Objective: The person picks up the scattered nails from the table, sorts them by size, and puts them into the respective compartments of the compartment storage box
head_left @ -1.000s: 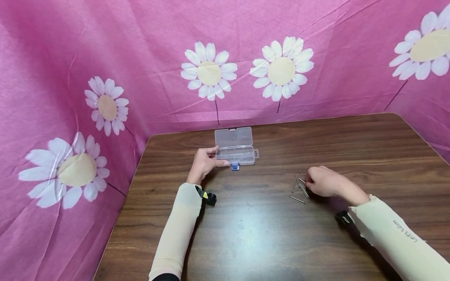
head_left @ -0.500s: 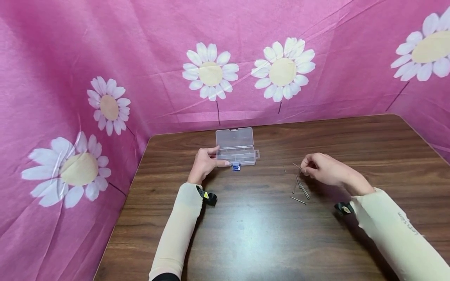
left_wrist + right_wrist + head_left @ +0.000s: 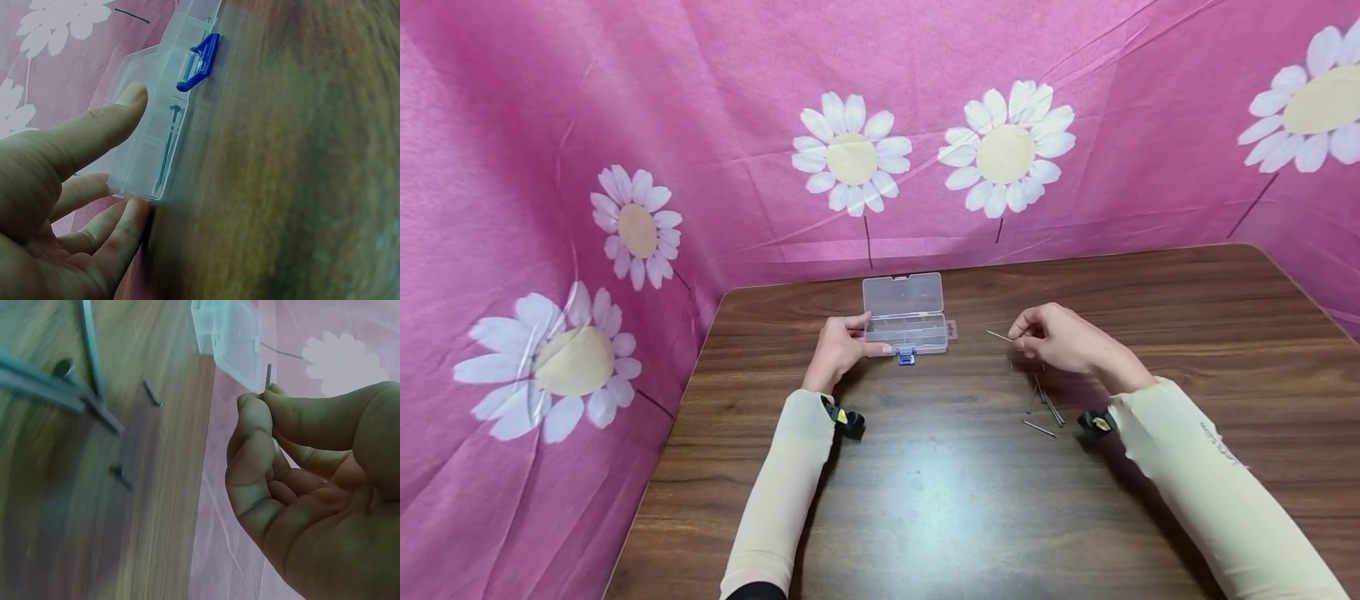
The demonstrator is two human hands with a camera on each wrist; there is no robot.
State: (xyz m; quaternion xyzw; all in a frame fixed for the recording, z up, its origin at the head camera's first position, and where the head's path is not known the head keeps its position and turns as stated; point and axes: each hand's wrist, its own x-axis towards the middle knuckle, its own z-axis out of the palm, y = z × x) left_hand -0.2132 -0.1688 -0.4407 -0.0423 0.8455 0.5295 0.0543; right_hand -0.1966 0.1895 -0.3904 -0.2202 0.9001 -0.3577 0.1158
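A clear plastic compartment box [image 3: 902, 294] stands on the table with its lid raised and a blue latch [image 3: 906, 357] at the front. My left hand [image 3: 837, 348] grips its left end, thumb along the front and fingers at the end and back. Through the wall, the left wrist view shows a nail [image 3: 167, 150] inside. My right hand [image 3: 1060, 337] pinches a thin nail [image 3: 997, 335] between thumb and forefinger, above the table and right of the box. The nail's tip [image 3: 269, 375] sticks out past the fingertips in the right wrist view.
Several loose nails [image 3: 1054, 410] lie on the wooden table [image 3: 925, 500] below my right hand. Two short nails, one here [image 3: 152, 394], lie apart from the longer ones. A pink flowered cloth [image 3: 737, 150] hangs behind and left of the table.
My right hand has lifted a nail from the loose group and carried it up and left toward the box. The left hand stays at the box.
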